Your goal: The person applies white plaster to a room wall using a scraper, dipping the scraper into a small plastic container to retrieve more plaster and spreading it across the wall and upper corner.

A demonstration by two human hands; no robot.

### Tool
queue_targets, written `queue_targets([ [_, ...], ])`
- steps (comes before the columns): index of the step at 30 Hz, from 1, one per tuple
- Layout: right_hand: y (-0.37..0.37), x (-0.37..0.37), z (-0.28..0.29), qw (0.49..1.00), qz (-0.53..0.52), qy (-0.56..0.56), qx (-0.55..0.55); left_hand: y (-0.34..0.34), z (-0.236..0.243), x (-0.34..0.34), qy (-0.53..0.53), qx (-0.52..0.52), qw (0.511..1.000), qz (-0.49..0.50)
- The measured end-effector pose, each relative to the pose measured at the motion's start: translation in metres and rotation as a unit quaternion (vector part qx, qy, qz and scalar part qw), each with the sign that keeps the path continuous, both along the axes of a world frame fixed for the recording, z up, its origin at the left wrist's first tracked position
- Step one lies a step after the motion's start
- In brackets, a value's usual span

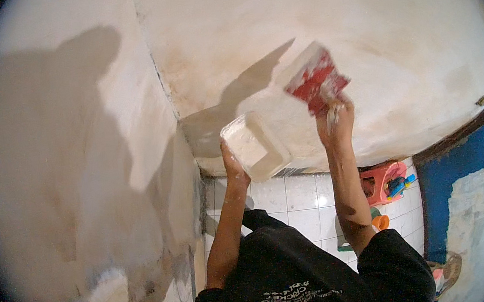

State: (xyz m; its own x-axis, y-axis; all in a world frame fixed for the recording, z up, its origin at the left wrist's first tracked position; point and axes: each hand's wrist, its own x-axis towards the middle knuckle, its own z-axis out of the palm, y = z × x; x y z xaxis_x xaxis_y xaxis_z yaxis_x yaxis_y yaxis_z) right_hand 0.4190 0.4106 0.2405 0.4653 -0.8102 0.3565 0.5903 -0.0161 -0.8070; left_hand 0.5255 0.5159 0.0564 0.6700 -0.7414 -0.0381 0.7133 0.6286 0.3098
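Left hand [235, 165]: grasping one cream tub [276, 155] of white paste [247, 146], near the wall [395, 17]
Right hand [338, 120]: clenched around one red scraper [316, 78], before the wall, contact unclear
Stool [395, 169]: one, red, on tiled floor [268, 195]

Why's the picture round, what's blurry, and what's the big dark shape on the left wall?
In the head view, the fisheye lens makes black, rounded edges; the red, white-smeared flat spreader in the right hand looks motion-blurred; the stained cream wall at left carries a shadow; bright glare sits on the white floor tiles.
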Motion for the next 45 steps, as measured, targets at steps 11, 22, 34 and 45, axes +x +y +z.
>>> queue_targets([
  [11,-0.101,0.126,0.061,0.609,-0.548,0.144,-0.555,-0.021,-0.009,-0.003,0.068,0.107,0.992,-0.015],
  [22,-0.075,0.097,-0.025,0.665,-0.368,0.231,-0.607,-0.019,-0.040,-0.012,0.054,0.049,0.997,-0.028],
  [34,-0.169,0.069,0.032,0.610,-0.559,0.186,-0.530,0.003,-0.039,-0.026,0.025,0.075,0.997,-0.002],
  [45,-0.084,0.082,-0.094,0.759,-0.372,0.265,-0.464,0.010,-0.021,-0.045,0.047,0.105,0.991,0.063],
])
